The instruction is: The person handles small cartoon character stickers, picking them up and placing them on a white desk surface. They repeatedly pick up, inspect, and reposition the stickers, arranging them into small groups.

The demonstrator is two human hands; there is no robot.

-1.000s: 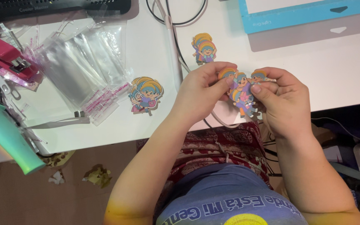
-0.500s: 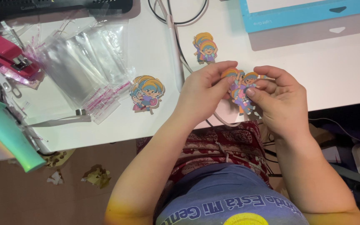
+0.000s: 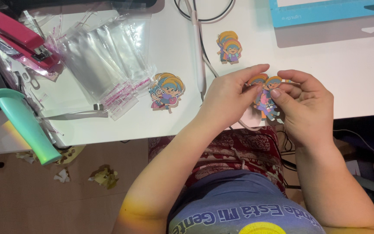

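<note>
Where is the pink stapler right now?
The pink stapler lies in the far upper left corner of the head view, on the white table, just left of the pile of clear plastic bags and above the teal handle.

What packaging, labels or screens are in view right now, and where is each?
Clear plastic bags: fanned pile, upper left of the table, pink-printed strips along their lower ends.
Blue box: flat rectangle, top right edge, with a white panel.
No screens in view.
</note>
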